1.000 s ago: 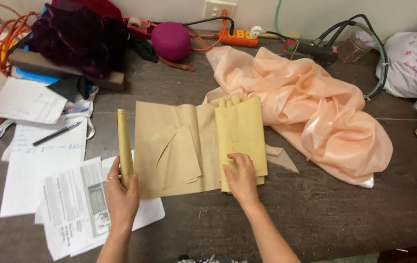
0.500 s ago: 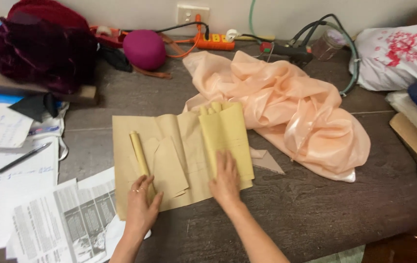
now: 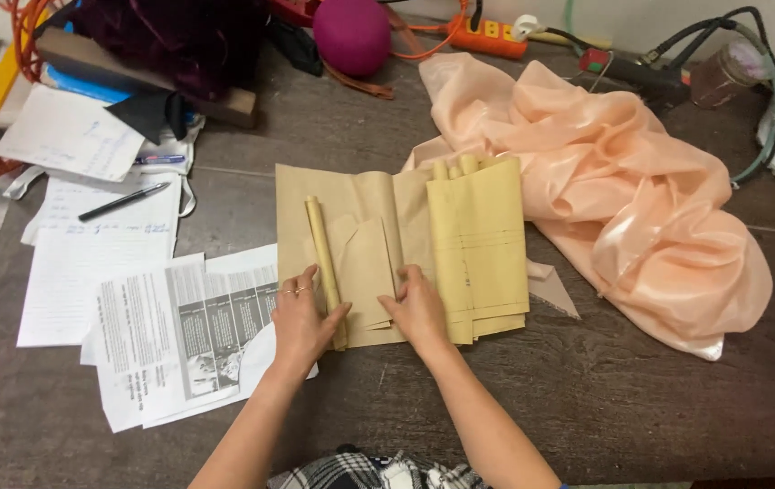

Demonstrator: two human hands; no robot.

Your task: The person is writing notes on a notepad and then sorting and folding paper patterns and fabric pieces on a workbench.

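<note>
Two bare hands press a stack of tan paper pieces [image 3: 365, 263] flat on a dark wooden worktop [image 3: 641, 380]. The left hand [image 3: 301, 319] lies beside a rolled paper edge [image 3: 324, 267], its grip loose: thumb against the roll's lower end, fingers spread on the sheet, clamped on nothing. The right hand [image 3: 416, 308], palm down with fingers together, seems to pin the lower middle of the stack so the curling sheets stay put.

Just right of that hand, yellower sheets [image 3: 478, 240] overlap the stack, their top ends curled. Beyond them lies crumpled peach satin [image 3: 623, 199]. Left of the left hand sit printed leaflets [image 3: 175, 335], white with grey picture blocks, and farther off handwritten pages [image 3: 102, 244] under a black pen [image 3: 123, 201]. Up ahead rests a magenta ball [image 3: 352, 34].
</note>
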